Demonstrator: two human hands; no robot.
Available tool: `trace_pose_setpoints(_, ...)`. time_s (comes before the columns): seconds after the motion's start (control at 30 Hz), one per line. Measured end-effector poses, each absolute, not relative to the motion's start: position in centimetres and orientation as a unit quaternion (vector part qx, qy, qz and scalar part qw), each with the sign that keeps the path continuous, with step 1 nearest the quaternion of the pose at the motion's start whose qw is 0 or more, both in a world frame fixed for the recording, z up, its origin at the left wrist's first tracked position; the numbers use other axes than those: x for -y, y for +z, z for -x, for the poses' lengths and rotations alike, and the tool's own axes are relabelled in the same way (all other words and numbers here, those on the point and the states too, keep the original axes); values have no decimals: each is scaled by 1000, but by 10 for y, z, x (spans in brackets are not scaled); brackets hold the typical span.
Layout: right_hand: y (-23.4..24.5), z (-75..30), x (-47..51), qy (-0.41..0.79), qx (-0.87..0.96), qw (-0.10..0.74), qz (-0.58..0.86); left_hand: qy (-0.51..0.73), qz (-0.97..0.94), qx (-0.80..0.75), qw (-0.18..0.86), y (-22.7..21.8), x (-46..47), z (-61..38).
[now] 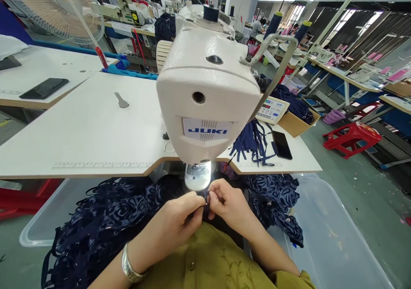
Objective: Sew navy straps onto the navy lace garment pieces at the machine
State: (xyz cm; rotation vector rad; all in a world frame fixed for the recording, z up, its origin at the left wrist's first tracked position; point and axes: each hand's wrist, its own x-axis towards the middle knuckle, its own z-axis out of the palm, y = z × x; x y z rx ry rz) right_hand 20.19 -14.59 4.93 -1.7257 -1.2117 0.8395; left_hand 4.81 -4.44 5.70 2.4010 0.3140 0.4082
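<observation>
A white JUKI sewing machine fills the middle of the head view. Just below its lit needle area, my left hand and my right hand meet, both pinched on a small piece of dark navy patterned fabric. My left wrist wears a silver bracelet. More of the navy patterned fabric is heaped to the left over my lap, and another bunch lies to the right. The needle itself is hidden behind the machine head.
A white table carries a metal tool, navy straps, a black phone, a control panel and a cardboard box. Clear plastic bins flank me. A fan, second phone and red stool stand farther off.
</observation>
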Motion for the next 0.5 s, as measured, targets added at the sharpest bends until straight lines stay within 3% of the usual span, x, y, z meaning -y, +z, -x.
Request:
trace_pose_setpoints(0.1,49,-207,145,459,459,448,615,200,-910,-95,351,58,42,-47)
trace_pose_setpoints(0.17,52,-212,145,478,452,462,595,202,-898,-100,377,57,40,-45)
trace_pose_setpoints(0.4,72,-225,147,195,581,427,665,175,-803,-210,529,56,34,-45)
trace_pose_setpoints(0.5,65,-222,146,26,598,454,660,181,-779,-250,546,54,32,-45)
